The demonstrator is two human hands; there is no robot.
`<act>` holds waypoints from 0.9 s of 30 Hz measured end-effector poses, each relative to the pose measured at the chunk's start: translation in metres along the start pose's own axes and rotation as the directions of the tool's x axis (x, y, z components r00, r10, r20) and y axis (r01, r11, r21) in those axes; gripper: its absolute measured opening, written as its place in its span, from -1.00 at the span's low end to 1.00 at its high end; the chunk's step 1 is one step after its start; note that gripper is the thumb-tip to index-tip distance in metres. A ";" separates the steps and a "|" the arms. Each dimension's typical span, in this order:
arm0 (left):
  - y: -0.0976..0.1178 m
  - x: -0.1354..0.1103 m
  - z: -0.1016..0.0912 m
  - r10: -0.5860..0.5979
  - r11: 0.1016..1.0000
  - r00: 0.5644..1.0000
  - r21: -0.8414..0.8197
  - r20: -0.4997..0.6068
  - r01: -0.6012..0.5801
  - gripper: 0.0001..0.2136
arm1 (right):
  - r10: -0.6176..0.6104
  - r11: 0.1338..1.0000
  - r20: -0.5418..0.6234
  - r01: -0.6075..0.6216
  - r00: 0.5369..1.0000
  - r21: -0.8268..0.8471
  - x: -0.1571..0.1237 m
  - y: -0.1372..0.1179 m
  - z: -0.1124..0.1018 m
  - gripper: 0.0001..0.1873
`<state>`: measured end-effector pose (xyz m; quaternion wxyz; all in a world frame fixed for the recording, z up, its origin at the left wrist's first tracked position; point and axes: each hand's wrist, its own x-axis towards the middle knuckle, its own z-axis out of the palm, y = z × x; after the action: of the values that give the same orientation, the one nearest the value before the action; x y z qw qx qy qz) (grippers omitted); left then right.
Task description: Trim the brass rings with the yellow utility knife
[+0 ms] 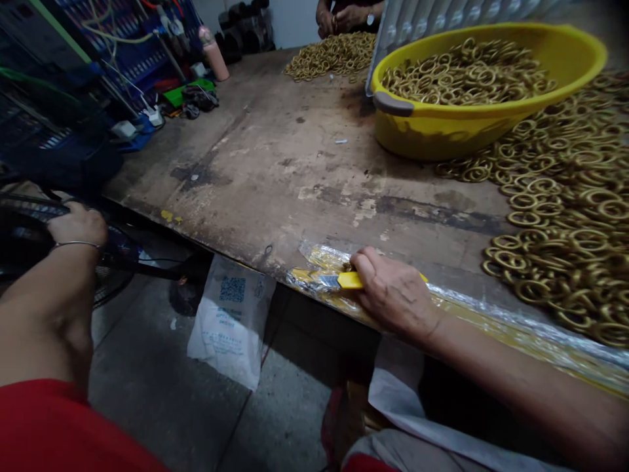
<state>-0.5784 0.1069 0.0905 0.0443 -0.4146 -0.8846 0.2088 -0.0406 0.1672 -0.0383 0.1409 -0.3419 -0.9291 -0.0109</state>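
Note:
My right hand rests at the table's front edge, its fingers closed round a yellow box cutter. The cutter's grey blade end points left, over clear and yellow tape stuck along the edge. Far to the left, my left hand is closed on the top of a black fan beside the table. That hand's fingertips are partly hidden. To the right of my right hand, a large heap of brass-coloured rings covers the tabletop.
A yellow basin full of rings stands at the back right. Behind it, another person's hands are near a smaller ring pile. A pink bottle and tools stand at the back left. A white printed bag hangs below the edge.

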 end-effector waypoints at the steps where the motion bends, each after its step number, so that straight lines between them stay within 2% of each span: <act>1: 0.004 -0.004 -0.001 -0.033 0.999 0.999 0.001 -0.007 0.033 -0.55 | 0.001 1.000 0.002 -0.001 1.000 -0.001 0.000 0.000 0.000 -0.92; 3: 0.013 -0.015 -0.005 -0.096 0.995 0.995 0.022 -0.019 0.097 -0.56 | 0.000 1.000 0.007 0.000 1.000 -0.002 0.001 0.000 -0.001 -0.92; 8: 0.045 -0.054 -0.019 -0.084 0.996 0.996 -0.013 -0.021 0.083 -0.57 | -0.002 1.000 0.017 0.002 1.000 -0.010 0.002 -0.001 -0.002 -0.90; 10: 0.064 -0.073 -0.019 -0.066 0.996 0.998 -0.059 0.016 0.067 -0.61 | -0.001 1.000 0.022 0.001 1.000 0.001 0.002 -0.001 -0.003 -0.90; 14: 0.121 -0.123 0.000 -0.032 0.979 0.996 -0.198 0.089 0.049 -0.70 | -0.004 1.000 0.018 0.004 1.000 0.026 0.003 0.000 -0.003 -0.89; 18: 0.192 -0.209 0.027 0.106 0.904 0.976 -0.427 0.191 -0.015 -0.73 | -0.030 0.997 0.011 0.029 0.999 0.069 0.005 -0.001 -0.002 -0.84; 21: 0.235 -0.286 0.039 0.263 0.766 0.942 -0.639 0.209 -0.072 -0.87 | -0.054 0.992 0.027 0.051 0.998 0.119 -0.002 -0.003 -0.014 -0.82; 23: 0.258 -0.333 0.041 0.373 0.631 0.907 -0.770 0.196 -0.093 -0.78 | -0.011 0.978 0.017 0.008 1.000 0.207 -0.019 0.000 -0.032 -0.82; 25: 0.278 -0.370 0.035 0.470 0.497 0.863 -0.864 0.184 -0.086 -0.68 | 0.093 0.926 -0.025 -0.078 0.995 0.369 -0.048 0.008 -0.057 -0.83; 26: 0.289 -0.385 0.030 0.513 0.399 0.841 -0.915 0.172 -0.057 -0.64 | 0.164 0.867 -0.042 -0.123 0.986 0.484 -0.066 0.014 -0.072 -0.87; 27: 0.300 -0.396 0.023 0.552 0.222 0.816 -0.974 0.170 0.052 -0.61 | 0.233 0.775 -0.025 -0.170 0.972 0.609 -0.086 0.021 -0.086 -0.94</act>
<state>-0.1113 -0.0279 -0.0148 -0.4740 -0.4302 -0.7213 -0.2646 0.0576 0.1188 0.0198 0.2884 -0.3758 -0.8338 0.2834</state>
